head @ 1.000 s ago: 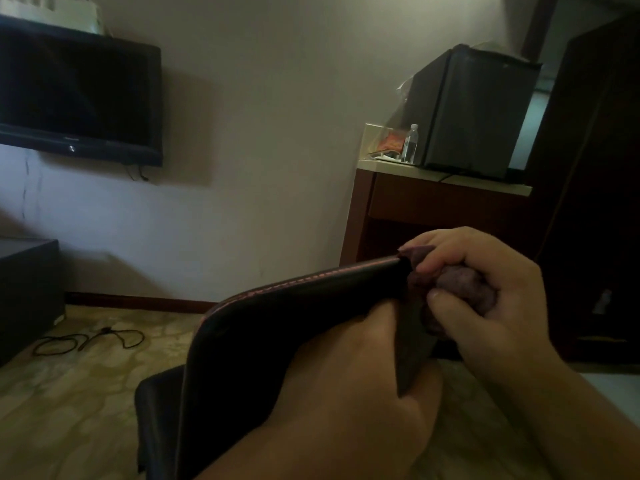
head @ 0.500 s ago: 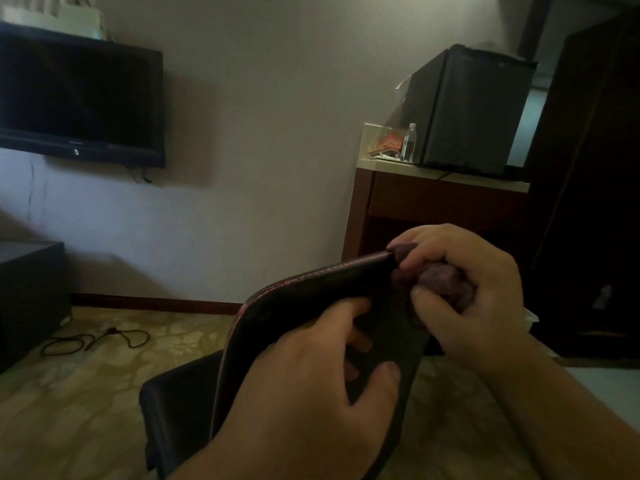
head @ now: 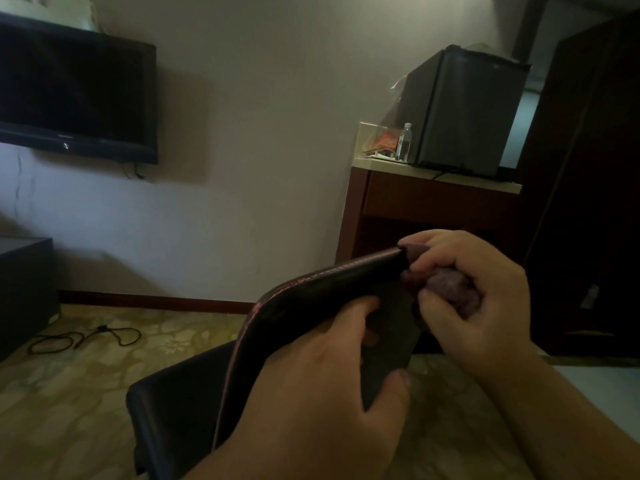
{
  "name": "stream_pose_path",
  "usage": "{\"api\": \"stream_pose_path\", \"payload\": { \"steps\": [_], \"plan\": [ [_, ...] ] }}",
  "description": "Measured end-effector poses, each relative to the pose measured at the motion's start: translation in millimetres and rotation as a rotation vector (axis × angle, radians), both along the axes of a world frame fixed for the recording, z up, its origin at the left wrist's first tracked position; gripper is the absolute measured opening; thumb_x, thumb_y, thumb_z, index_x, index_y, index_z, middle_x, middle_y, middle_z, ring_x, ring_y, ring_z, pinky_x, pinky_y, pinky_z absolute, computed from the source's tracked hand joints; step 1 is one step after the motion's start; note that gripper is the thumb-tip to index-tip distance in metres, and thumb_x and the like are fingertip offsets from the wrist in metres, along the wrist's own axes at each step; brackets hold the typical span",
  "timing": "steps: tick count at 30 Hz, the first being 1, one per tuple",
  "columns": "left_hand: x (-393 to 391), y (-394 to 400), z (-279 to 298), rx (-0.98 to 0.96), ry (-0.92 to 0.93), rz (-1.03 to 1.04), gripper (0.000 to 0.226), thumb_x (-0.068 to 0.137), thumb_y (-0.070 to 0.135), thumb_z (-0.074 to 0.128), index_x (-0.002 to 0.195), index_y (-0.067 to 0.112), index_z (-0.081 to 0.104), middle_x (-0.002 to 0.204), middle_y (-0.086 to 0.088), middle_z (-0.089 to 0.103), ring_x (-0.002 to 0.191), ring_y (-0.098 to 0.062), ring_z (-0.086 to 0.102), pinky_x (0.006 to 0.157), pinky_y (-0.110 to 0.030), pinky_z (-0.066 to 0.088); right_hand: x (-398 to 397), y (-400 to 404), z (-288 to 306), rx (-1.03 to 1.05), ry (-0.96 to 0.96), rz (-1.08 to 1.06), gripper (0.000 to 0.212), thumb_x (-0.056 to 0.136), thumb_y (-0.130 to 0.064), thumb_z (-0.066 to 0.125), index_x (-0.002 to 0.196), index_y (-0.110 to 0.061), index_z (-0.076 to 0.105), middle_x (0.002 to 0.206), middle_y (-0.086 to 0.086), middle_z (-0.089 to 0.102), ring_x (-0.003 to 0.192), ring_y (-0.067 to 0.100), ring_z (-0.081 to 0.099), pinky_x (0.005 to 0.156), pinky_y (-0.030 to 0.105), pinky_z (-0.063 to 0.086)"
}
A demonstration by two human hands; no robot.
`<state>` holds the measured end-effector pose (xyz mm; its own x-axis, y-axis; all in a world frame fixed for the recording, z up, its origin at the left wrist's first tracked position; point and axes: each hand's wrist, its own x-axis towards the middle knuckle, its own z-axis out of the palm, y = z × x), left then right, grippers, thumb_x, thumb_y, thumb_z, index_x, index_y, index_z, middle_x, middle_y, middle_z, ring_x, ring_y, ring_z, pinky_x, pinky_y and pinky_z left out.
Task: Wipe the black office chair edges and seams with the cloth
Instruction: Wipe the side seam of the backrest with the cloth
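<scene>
While the left hand (head: 311, 386) braces the near face of the black office chair (head: 311, 306), thumb curled round the right-hand edge of its backrest and fingers bent against the padding, the right hand (head: 474, 292) sits at the top right corner with its fingers closed tightly on a bunched purplish cloth (head: 450, 289). The cloth is pressed against the end of the stitched top edge, where a pale seam (head: 332, 273) runs leftward and bends down the rounded left corner. The step in hand appears to be the wiping of the top edge, at its right extremity. The next move likely calls for drawing the cloth along the seam toward the left corner, with the left hand steadying the backrest against the push. The chair's seat (head: 166, 403) shows below on patterned floor. Farther off lies a loose cable (head: 86, 337); beyond stand a wooden cabinet (head: 433, 209) carrying a small dark fridge (head: 464, 109) and a bottle (head: 403, 142), and a wall-mounted television (head: 76, 95).
</scene>
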<state>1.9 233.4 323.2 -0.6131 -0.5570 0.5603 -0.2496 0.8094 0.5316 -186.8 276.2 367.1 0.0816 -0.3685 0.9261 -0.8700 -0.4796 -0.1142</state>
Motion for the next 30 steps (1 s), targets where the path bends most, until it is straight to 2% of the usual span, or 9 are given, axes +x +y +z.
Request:
{"api": "stream_pose_path", "payload": {
  "steps": [3,10,12,15,19,23,26,27,30],
  "plan": [
    [-2.0,-1.2,0.4,-0.005,-0.011,0.013,0.069,0.087,0.064,0.056,0.139,0.061,0.011,0.115,0.036,0.044,0.108,0.013,0.048,0.102,-0.015,0.042,-5.2,2.1,1.5,-0.021,-0.012,-0.050,0.015,0.072,-0.012,0.059,0.084,-0.006,0.066,0.099,0.001,0.068,0.104,0.009,0.065,0.088,0.024,0.053],
    [-4.8,0.2,-0.3,-0.059,-0.035,0.064,0.073,0.086,0.068,0.053,0.139,0.061,0.003,0.116,0.040,0.039,0.111,0.011,0.048,0.106,-0.015,0.040,3.1,-1.1,2.8,-0.024,0.039,-0.020,0.014,0.070,-0.010,0.059,0.080,-0.004,0.067,0.096,0.002,0.068,0.104,0.008,0.064,0.089,0.022,0.051],
    [-5.3,-0.3,-2.3,-0.079,-0.036,0.065,0.073,0.083,0.075,0.045,0.139,0.061,0.001,0.118,0.041,0.039,0.111,0.012,0.048,0.106,-0.016,0.040,4.6,-1.5,2.9,-0.030,0.039,-0.021,0.013,0.070,-0.010,0.058,0.079,-0.004,0.066,0.094,0.003,0.068,0.102,0.010,0.065,0.086,0.023,0.052],
    [-7.0,0.4,-1.8,-0.116,-0.052,0.085,0.078,0.070,0.079,0.023,0.143,0.057,0.005,0.135,0.037,0.036,0.121,0.010,0.043,0.112,-0.021,0.036,11.8,-1.7,-0.1,-0.018,0.086,0.004,0.013,0.069,-0.010,0.058,0.077,-0.003,0.066,0.092,0.002,0.068,0.104,0.010,0.065,0.089,0.020,0.049],
    [-8.4,-1.8,1.4,-0.093,-0.121,0.095,0.074,0.086,0.075,0.042,0.145,0.056,0.002,0.135,0.035,0.035,0.119,0.008,0.044,0.112,-0.020,0.034,7.6,-6.4,4.9,-0.035,0.066,-0.030,0.012,0.070,-0.010,0.058,0.076,-0.003,0.066,0.090,0.001,0.067,0.101,0.006,0.063,0.088,0.017,0.048],
    [-10.5,-1.4,1.4,-0.104,-0.175,0.108,0.079,0.081,0.078,0.026,0.149,0.052,-0.005,0.148,0.033,0.025,0.129,0.008,0.038,0.116,-0.021,0.029,16.6,-2.7,0.5,-0.025,0.080,0.025,0.013,0.067,-0.011,0.058,0.077,-0.005,0.066,0.091,0.001,0.068,0.102,0.011,0.065,0.089,0.020,0.050],
    [-7.8,-1.0,-1.0,-0.130,-0.164,0.111,0.086,0.062,0.082,0.010,0.143,0.058,-0.008,0.138,0.037,0.031,0.120,0.009,0.044,0.112,-0.020,0.035,11.0,-3.3,2.8,-0.029,0.071,-0.013,0.013,0.069,-0.010,0.058,0.077,-0.004,0.066,0.094,0.000,0.068,0.104,0.009,0.064,0.089,0.020,0.049],
    [-7.1,-2.7,-5.2,-0.122,-0.174,0.111,0.084,0.065,0.082,0.014,0.143,0.058,-0.006,0.136,0.037,0.032,0.118,0.009,0.044,0.111,-0.019,0.036,10.7,-3.2,3.3,-0.031,0.067,-0.019,0.013,0.070,-0.010,0.058,0.077,-0.004,0.066,0.094,0.000,0.068,0.104,0.008,0.064,0.089,0.019,0.049],
    [-14.0,-8.5,-5.7,0.000,-0.188,0.118,0.070,0.093,0.071,0.035,0.152,0.047,0.006,0.147,0.031,0.029,0.128,0.009,0.040,0.110,-0.012,0.029,20.6,0.6,0.1,-0.020,0.095,0.015,0.013,0.068,-0.010,0.059,0.077,-0.004,0.066,0.092,0.001,0.068,0.105,0.010,0.064,0.090,0.020,0.049]
  ]
}}
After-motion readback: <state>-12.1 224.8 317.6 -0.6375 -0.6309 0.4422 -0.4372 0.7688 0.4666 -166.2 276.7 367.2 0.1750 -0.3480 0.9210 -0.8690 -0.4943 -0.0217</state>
